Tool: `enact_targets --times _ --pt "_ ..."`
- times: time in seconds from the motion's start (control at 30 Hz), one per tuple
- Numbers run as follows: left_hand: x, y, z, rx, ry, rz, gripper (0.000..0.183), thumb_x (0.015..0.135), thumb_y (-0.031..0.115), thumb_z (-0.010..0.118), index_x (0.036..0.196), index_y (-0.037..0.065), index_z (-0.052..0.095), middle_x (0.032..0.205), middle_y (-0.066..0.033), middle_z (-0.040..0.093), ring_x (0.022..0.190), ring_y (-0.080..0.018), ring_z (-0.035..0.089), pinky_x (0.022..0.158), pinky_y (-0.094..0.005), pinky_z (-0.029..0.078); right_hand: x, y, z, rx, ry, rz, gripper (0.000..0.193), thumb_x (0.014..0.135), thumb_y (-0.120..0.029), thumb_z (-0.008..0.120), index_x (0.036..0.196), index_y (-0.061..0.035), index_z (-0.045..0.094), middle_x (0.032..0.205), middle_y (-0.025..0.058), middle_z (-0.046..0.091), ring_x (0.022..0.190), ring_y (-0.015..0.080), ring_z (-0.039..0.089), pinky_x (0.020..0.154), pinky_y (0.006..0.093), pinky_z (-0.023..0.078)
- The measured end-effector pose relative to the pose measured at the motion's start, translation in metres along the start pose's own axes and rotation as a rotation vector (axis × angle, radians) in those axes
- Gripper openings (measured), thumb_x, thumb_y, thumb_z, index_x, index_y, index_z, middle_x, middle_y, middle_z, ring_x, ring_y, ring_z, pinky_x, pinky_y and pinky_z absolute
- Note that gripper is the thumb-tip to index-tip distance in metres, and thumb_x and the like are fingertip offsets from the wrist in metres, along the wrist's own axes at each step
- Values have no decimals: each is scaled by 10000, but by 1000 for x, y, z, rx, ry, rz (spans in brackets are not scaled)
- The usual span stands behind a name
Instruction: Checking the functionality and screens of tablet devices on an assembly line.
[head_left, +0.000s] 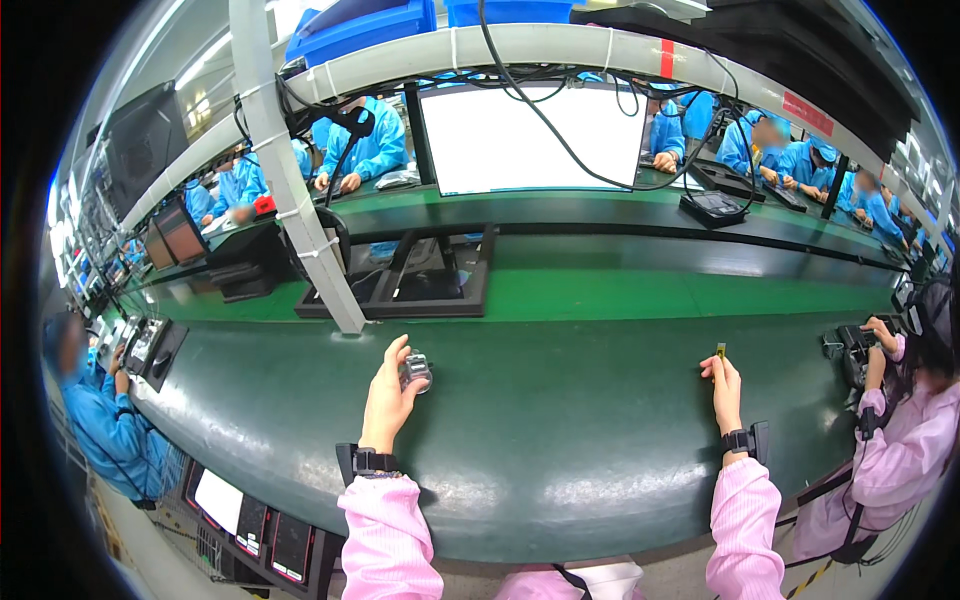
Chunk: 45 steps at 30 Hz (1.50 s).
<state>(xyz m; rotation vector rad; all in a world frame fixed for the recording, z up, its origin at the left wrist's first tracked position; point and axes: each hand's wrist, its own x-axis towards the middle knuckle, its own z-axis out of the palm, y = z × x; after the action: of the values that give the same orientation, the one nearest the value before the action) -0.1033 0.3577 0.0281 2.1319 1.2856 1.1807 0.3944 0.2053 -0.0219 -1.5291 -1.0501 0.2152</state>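
Observation:
My left hand (384, 404) is closed around a small grey, partly see-through device (416, 371), held at the fingertips above the green bench top (560, 430). Its exact kind is too small to make out. Well to the right, my right hand (728, 394) pinches a small flat piece (720, 350), yellowish with a pale tip, which points up from between thumb and fingers. The two hands are far apart, and both wrists wear black bands.
A slanting white post (305, 230) meets the bench ahead of my left hand. Behind it lies a black frame (400, 285). A bright monitor (535, 140) stands farther back. One person in blue (110, 420) works at left, another in pink (905, 430) at right.

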Motion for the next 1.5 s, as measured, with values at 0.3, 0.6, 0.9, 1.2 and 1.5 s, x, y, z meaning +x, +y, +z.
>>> enact_targets --times 0.3,0.6,0.9,1.2,1.5 --pt "-3 -2 -8 200 137 67 781 656 24 752 1334 96 370 1213 -186 524 1138 -343 483 950 -388 410 -1 -1 0 -19 7 9 332 961 -252 439 824 1 605 664 25 555 655 102 509 626 256 405" --pt "-4 -10 -5 159 17 13 703 654 61 762 1282 48 446 1212 -171 528 1111 -323 508 950 -381 404 -5 -5 3 -40 55 3 327 949 -240 433 838 -12 639 714 73 635 681 141 596 655 289 458" --pt "-3 -32 7 220 81 -6 595 749 105 691 1284 45 438 1206 -170 514 1111 -325 490 943 -393 378 -5 -7 3 -26 26 36 320 958 -256 441 874 -10 628 717 33 611 708 104 569 690 254 441" --pt "0 -23 5 245 155 67 536 780 85 644 1268 9 436 1214 -185 500 1121 -355 472 957 -410 363 -3 -10 3 -62 35 63 324 955 -255 440 867 -13 638 692 32 609 684 102 563 654 252 429" --pt "2 -10 4 324 273 169 427 822 121 616 1212 8 483 1254 -158 498 1178 -319 453 996 -404 333 -3 -4 4 -99 84 -12 318 951 -249 431 848 -27 635 650 48 607 615 137 576 594 280 437"
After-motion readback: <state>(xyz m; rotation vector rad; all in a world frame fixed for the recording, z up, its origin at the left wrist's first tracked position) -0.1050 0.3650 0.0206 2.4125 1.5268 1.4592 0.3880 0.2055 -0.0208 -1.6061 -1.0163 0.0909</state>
